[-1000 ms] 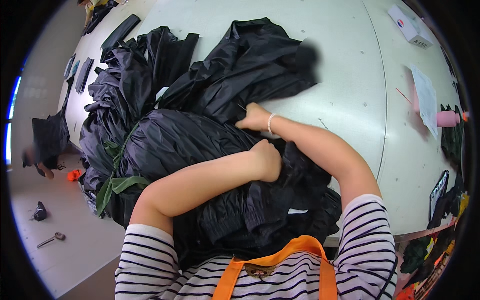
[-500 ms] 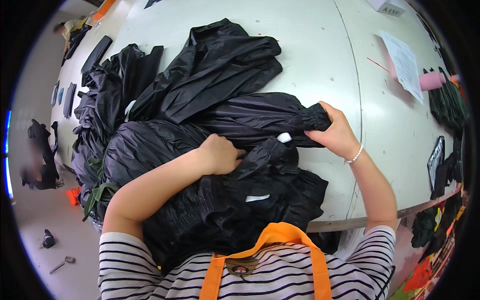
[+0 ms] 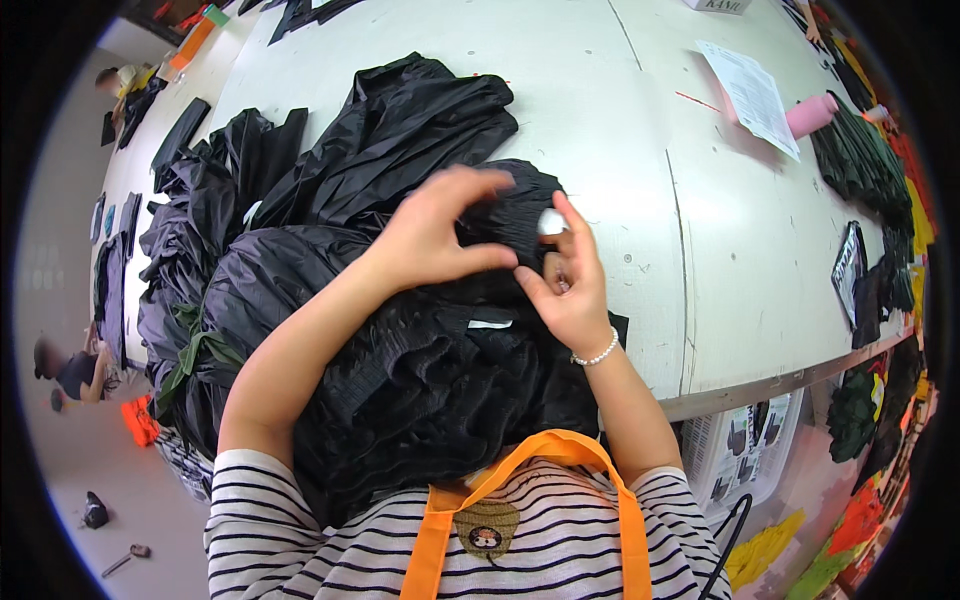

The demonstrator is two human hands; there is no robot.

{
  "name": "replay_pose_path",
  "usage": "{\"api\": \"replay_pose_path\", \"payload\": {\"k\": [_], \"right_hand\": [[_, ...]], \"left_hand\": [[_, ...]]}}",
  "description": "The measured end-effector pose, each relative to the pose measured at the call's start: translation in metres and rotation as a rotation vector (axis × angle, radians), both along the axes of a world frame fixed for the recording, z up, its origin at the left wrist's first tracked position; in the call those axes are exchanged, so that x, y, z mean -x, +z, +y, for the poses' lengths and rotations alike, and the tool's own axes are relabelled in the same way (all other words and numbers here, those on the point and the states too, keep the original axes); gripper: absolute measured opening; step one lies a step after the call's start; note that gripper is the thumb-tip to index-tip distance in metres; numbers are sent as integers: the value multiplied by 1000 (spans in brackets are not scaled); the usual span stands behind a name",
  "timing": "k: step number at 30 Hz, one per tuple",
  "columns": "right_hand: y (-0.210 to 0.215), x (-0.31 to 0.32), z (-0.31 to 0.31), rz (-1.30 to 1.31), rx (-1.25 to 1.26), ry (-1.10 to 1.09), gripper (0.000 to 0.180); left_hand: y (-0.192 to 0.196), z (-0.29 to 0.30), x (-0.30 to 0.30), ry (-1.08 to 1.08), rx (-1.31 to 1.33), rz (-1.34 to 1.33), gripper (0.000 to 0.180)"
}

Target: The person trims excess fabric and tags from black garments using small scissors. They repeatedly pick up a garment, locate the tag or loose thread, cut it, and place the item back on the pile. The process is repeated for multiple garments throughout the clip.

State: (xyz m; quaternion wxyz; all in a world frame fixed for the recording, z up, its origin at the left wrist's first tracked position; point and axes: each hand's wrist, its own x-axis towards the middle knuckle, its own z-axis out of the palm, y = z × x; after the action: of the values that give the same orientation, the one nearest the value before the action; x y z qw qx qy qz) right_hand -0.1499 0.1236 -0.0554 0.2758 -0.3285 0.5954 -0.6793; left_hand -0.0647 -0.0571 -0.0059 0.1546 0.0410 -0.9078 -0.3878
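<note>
A heap of black, shiny garments (image 3: 290, 275) lies in front of me on the table. My left hand (image 3: 435, 225) is over a garment with a gathered, elastic edge (image 3: 515, 190), its thumb and fingers spread wide and slightly blurred. Just right of that edge is my right hand (image 3: 575, 285), a beaded bracelet on its wrist. Its index finger and thumb stand apart and the other fingers curl inward. A white label (image 3: 550, 223) shows beside the right index finger. Another white label (image 3: 490, 324) lies on ruffled black cloth nearer my body.
The white table (image 3: 640, 240) has its front edge at the right. On it lie a paper sheet (image 3: 750, 95), a pink cone (image 3: 811, 115) and dark garments (image 3: 865, 165). A plastic crate (image 3: 745, 450) sits below the edge. Green strips (image 3: 205, 350) hang at the heap's left.
My right hand has left the gathered cuff and moved left. My left hand has lifted off the cloth and opened. The gathered garment now lies bunched closer in. The view has shifted.
</note>
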Motion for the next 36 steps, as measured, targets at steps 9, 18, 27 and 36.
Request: {"api": "replay_pose_path", "payload": {"k": [9, 18, 27, 36], "right_hand": [[2, 15, 11, 67, -130, -59, 28], [10, 0, -5, 492, -118, 91, 30], [-39, 35, 18, 52, -424, 14, 16], [28, 61, -6, -170, -84, -47, 47]], "left_hand": [[-18, 8, -23, 171, -558, -234, 34], [-21, -4, -16, 87, -712, -369, 26], [-28, -14, -21, 120, -1366, -35, 39], [-31, -11, -22, 149, -1233, -129, 33]]}}
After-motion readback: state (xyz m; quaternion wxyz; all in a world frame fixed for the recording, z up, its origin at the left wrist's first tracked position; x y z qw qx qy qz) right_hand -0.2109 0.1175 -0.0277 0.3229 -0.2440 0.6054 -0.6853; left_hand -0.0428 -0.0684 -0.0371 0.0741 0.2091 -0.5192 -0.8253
